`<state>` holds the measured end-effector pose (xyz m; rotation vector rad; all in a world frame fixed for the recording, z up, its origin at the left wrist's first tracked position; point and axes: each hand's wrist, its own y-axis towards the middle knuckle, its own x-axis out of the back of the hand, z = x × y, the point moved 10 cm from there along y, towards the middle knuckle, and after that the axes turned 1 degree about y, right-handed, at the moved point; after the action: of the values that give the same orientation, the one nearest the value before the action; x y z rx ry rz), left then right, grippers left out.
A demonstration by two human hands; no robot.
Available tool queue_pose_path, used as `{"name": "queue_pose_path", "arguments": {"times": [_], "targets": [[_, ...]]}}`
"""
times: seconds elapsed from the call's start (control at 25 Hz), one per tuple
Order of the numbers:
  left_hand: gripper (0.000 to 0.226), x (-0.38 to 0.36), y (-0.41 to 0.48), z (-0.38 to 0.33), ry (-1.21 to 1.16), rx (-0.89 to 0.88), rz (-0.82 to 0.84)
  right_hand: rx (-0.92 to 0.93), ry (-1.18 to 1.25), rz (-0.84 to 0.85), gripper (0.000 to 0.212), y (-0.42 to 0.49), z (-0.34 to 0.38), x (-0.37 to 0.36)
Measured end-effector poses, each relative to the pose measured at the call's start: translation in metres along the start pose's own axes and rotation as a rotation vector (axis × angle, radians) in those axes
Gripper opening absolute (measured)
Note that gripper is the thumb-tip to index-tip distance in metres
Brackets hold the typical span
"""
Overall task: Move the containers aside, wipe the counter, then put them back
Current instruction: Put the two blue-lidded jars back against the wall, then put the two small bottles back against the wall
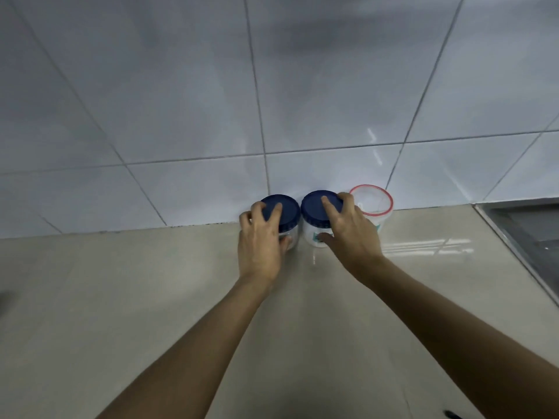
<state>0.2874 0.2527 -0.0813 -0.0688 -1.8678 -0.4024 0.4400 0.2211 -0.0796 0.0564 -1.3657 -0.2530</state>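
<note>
Two clear jars with dark blue screw lids stand side by side against the tiled wall on the beige counter. My left hand wraps the left jar, fingers over its lid and thumb on its side. My right hand grips the right jar the same way, index finger lying across the lid. Just right of them stands a clear tub with a red-rimmed lid, touched by neither hand. Both jars rest on the counter.
White wall tiles rise directly behind the containers. A steel sink edge runs along the right side of the counter. A small dark object shows at the bottom edge.
</note>
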Motion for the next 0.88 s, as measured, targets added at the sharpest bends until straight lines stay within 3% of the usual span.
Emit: {"name": "queue_pose_path", "arguments": {"times": [0.12, 0.2, 0.28, 0.4, 0.52, 0.76, 0.88], "targets": [[0.082, 0.013, -0.018, 0.006, -0.025, -0.093, 0.03, -0.113, 0.049, -0.067, 0.08, -0.01, 0.001, 0.009], [0.07, 0.03, -0.054, 0.032, -0.092, -0.138, 0.062, -0.14, 0.162, -0.126, 0.072, -0.033, 0.017, 0.014], [0.057, 0.05, -0.095, 0.075, -0.099, -0.147, 0.08, -0.051, 0.193, -0.086, 0.061, -0.06, 0.058, 0.004], [0.047, 0.082, -0.145, 0.166, -0.066, -0.048, 0.076, 0.23, 0.214, 0.116, 0.04, -0.088, 0.159, -0.033], [0.044, 0.128, -0.173, 0.258, 0.007, 0.03, 0.019, 0.472, 0.215, 0.265, 0.033, -0.096, 0.277, -0.062], [0.039, 0.244, -0.204, 0.443, 0.25, 0.207, -0.134, 0.712, 0.279, 0.338, 0.053, -0.078, 0.525, -0.077], [0.054, 0.27, -0.213, 0.514, 0.258, 0.345, -0.108, 0.757, 0.383, 0.341, 0.068, -0.069, 0.616, -0.073]]}}
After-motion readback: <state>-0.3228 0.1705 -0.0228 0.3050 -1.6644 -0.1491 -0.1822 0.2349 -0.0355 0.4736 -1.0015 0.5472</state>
